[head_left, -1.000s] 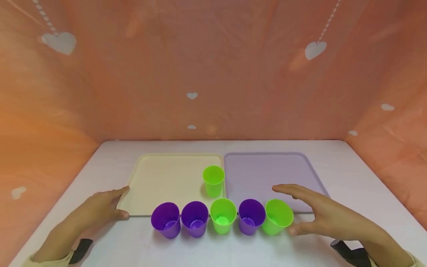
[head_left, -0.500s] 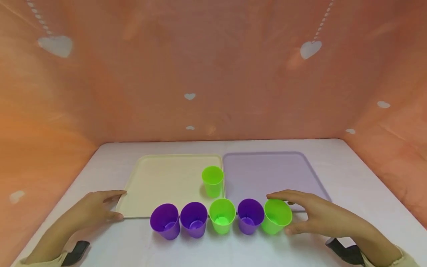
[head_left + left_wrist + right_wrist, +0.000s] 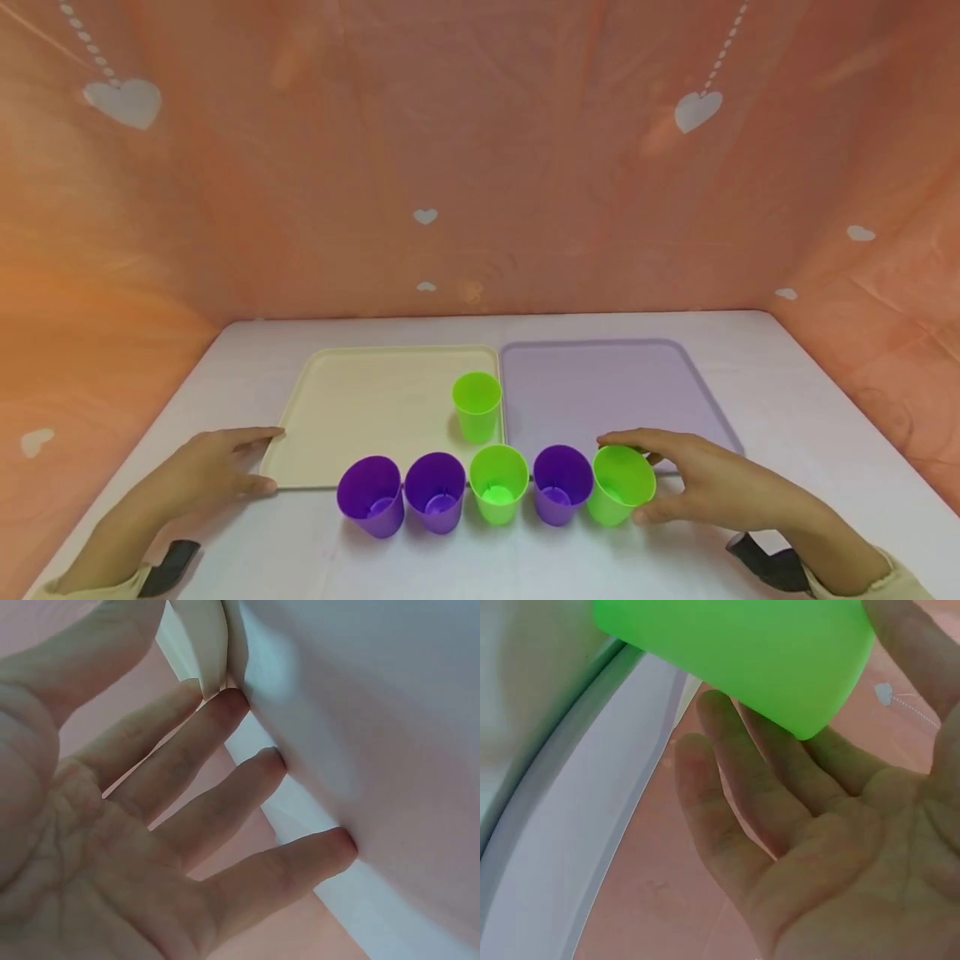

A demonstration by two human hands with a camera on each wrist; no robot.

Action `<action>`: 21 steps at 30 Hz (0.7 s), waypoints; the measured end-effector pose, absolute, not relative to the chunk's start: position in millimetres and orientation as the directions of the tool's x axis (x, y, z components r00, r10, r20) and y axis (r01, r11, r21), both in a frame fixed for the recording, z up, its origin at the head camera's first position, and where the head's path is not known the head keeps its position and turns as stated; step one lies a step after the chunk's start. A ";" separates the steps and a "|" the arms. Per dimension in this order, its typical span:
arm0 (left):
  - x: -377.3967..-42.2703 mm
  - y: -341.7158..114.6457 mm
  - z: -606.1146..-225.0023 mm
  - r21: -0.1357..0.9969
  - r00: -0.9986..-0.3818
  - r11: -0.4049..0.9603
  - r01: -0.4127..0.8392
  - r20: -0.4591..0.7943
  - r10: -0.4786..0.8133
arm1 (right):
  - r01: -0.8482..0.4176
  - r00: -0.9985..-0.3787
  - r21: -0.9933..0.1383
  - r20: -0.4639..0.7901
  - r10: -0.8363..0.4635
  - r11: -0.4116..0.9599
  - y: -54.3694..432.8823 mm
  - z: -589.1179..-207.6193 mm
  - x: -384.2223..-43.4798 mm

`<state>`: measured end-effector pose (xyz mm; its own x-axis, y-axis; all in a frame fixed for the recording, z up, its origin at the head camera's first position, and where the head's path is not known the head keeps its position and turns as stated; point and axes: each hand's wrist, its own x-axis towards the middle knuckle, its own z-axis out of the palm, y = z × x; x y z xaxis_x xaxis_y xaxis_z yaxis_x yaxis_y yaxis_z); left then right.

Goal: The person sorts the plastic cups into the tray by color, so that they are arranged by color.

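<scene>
My right hand (image 3: 697, 479) grips the green cup (image 3: 618, 487) at the right end of a row of cups, thumb at its near side and fingers round its far side. In the right wrist view the green cup (image 3: 765, 652) sits between thumb and fingers. Left of it in the row stand a purple cup (image 3: 561, 483), another green cup (image 3: 498, 487) and two more purple cups. My left hand (image 3: 198, 471) rests by the left edge of the cream tray (image 3: 360, 400), its fingertips on the white table in the left wrist view.
A third green cup (image 3: 477, 408) stands upright on the cream tray near its right edge. A lilac tray (image 3: 592, 383) lies against the cream one. Both are behind the row of cups on a white table (image 3: 795, 400). An orange cloth with hearts (image 3: 600, 167) surrounds the table.
My right hand has moved left and closed round the rightmost green cup. My left hand has shifted slightly left and down at the cream tray's edge. The cups stay in place.
</scene>
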<state>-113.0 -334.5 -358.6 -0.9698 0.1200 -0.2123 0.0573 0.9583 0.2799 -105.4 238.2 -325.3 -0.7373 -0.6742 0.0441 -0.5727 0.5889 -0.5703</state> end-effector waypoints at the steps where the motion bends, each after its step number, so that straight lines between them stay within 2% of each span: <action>1: -113.0 -334.4 -358.6 0.277 -0.971 0.958 0.070 -0.203 0.129 | -0.574 -0.739 -0.569 0.050 -0.672 0.589 238.2 -325.4 -105.4; 4: -113.9 -333.6 -358.2 0.274 -0.971 0.956 0.101 -0.183 0.155 | -0.570 -0.749 -0.558 0.053 -0.660 0.603 239.7 -323.9 -104.8; 13: -112.7 -331.0 -357.5 0.291 -0.978 0.952 0.089 -0.154 0.138 | -0.526 -0.802 -0.539 0.058 -0.594 0.658 239.9 -300.6 -99.1; 21: -109.8 -329.6 -359.4 0.307 -0.979 0.949 0.071 -0.159 0.124 | -0.545 -0.822 -0.441 0.111 -0.559 0.713 239.4 -265.8 -99.9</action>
